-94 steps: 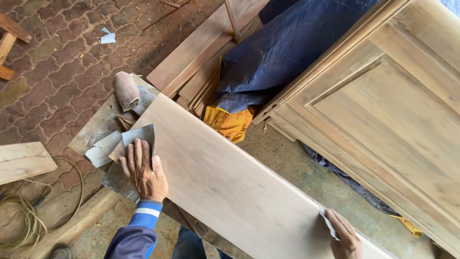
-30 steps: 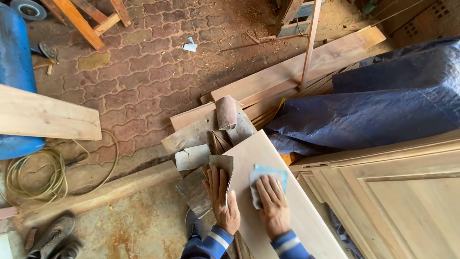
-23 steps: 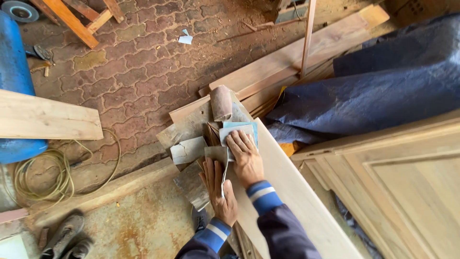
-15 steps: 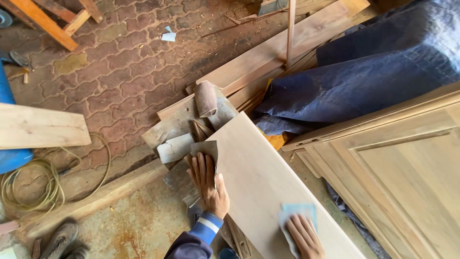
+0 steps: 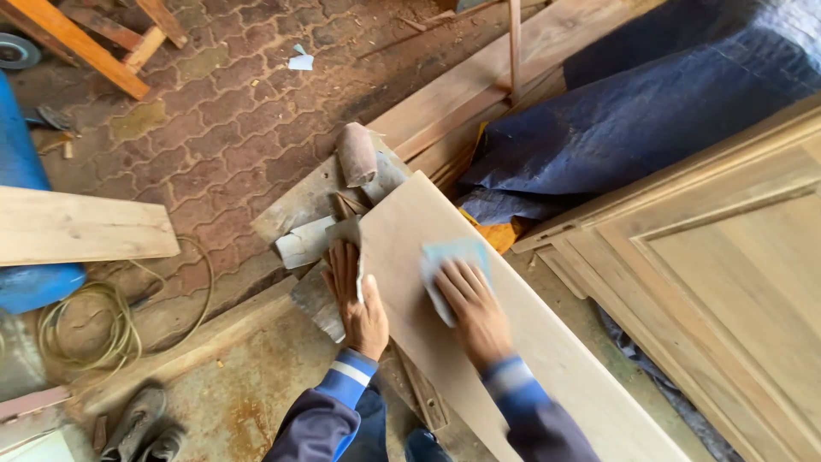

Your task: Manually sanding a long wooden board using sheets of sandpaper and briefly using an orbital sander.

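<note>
A long pale wooden board (image 5: 513, 342) lies slanted across the work surface. My right hand (image 5: 472, 310) presses a light blue-grey sheet of sandpaper (image 5: 448, 258) flat against the board near its far end. My left hand (image 5: 355, 295) lies flat on the board's left edge, fingers over a grey piece of sandpaper (image 5: 346, 232). Both sleeves are blue with a white band.
A roll of sandpaper (image 5: 357, 154) and loose sheets (image 5: 303, 242) lie past the board's end. A panelled wooden door (image 5: 727, 257) stands at right, a dark blue tarp (image 5: 633, 111) behind. Planks (image 5: 77, 227), a coiled hose (image 5: 85, 325), shoes (image 5: 141, 423) and brick paving are left.
My right hand slid the sandpaper up the board from its near part toward the far end, after earlier strokes back and forth. My left hand stayed on the board's edge.
</note>
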